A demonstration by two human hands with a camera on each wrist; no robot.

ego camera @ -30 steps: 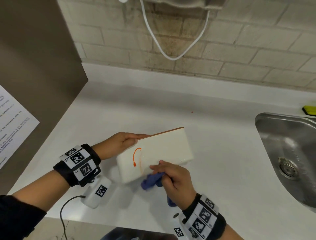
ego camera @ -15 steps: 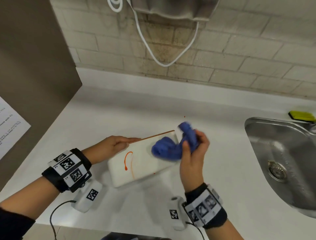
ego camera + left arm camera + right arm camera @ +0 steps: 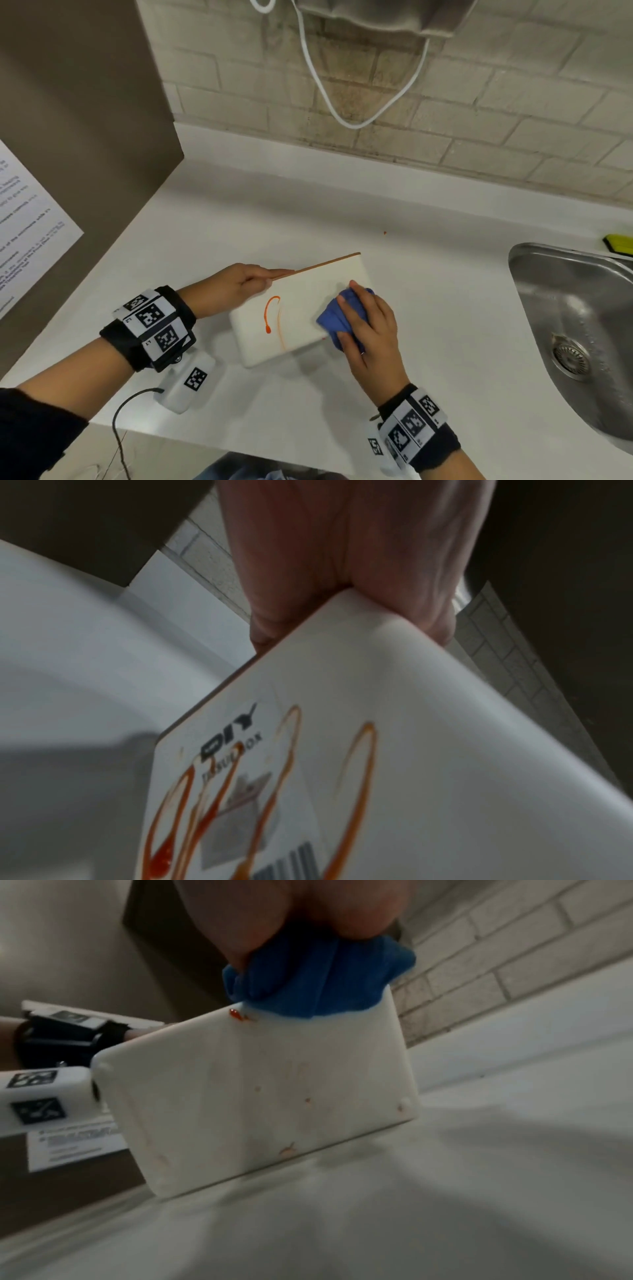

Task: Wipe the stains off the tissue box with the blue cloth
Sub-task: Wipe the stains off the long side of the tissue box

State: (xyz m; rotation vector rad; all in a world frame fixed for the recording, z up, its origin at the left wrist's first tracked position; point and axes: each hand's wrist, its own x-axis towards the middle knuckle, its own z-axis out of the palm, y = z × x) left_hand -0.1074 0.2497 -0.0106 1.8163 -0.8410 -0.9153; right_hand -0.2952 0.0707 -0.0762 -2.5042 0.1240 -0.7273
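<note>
Lowered from above the box, the blue cloth point(image 3: 337, 320) is now pressed by the grasping right hand point(image 3: 368, 329) onto the tissue box point(image 3: 301, 308), mid-frame on the tabletop point(image 3: 428, 308), its end gripped by the left hand point(image 3: 239, 286). Orange stains point(image 3: 270, 313) at centre-left remain unwiped.

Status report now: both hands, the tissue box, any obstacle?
Left hand holds tissue box tilted. Right hand presses blue cloth on it. Orange stains remain. No obstacle seen.

We count: tissue box point(image 3: 301, 308) 1 | blue cloth point(image 3: 337, 320) 1 | hands 2, left hand point(image 3: 236, 286), right hand point(image 3: 371, 329) | sink point(image 3: 548, 274) 1 | yellow sponge point(image 3: 620, 242) 1 | white cable point(image 3: 349, 102) 1
</note>
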